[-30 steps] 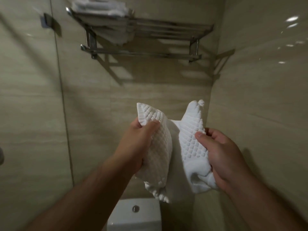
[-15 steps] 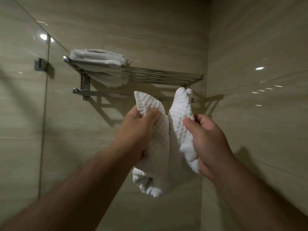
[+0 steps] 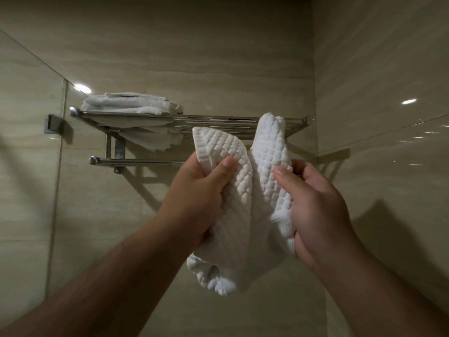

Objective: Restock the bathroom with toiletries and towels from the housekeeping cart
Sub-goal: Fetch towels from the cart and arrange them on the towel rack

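Before the rack (image 3: 218, 122), left hand (image 3: 194, 195) and right hand (image 3: 318, 210) grip the towel (image 3: 243, 215), now higher.

Two hands hold up one white waffle towel (image 3: 239, 207) in front of a metal towel rack (image 3: 218, 122) that is fixed on the beige tiled wall (image 3: 184, 52). The left hand (image 3: 196, 198) grips one folded edge, with the thumb pressed on the front of the cloth. The right hand (image 3: 318, 210) grips the other edge, and the middle of the towel hangs down between them. On the left end of the rack's top shelf lies a folded white towel (image 3: 131, 105). A glass panel (image 3: 29, 166) stands at the left side.
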The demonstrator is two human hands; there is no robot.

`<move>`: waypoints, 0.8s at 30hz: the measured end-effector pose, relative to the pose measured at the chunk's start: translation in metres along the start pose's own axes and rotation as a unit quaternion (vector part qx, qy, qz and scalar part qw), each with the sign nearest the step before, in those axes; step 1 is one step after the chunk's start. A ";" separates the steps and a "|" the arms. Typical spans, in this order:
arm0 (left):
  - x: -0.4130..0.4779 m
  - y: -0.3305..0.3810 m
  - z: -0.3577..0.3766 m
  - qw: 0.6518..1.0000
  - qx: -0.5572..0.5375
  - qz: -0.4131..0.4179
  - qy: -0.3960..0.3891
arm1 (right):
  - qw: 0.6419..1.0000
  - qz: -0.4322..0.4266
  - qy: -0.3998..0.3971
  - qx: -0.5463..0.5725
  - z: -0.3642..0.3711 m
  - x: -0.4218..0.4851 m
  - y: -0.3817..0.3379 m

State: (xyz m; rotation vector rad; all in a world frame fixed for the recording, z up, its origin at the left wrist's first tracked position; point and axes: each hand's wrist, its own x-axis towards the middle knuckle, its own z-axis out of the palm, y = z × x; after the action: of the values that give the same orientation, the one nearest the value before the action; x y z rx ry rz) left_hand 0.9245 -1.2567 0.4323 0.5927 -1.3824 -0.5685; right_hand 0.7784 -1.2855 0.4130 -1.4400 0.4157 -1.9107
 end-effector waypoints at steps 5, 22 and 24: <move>0.026 -0.023 0.017 0.999 0.026 0.038 0.006 | 0.998 -0.034 -0.048 -0.019 -0.014 0.038 0.024; 0.061 -0.028 0.023 0.995 0.045 0.078 0.032 | 0.993 -0.078 -0.084 0.018 -0.005 0.085 0.047; 0.064 -0.016 0.025 0.994 0.050 0.086 0.034 | 0.994 -0.082 -0.075 0.011 0.001 0.089 0.037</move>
State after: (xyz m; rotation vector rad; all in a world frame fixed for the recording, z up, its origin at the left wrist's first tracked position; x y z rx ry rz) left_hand 0.9061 -1.3138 0.4703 0.5615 -1.3877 -0.3393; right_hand 0.7789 -1.3727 0.4529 -1.6324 0.2103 -1.9105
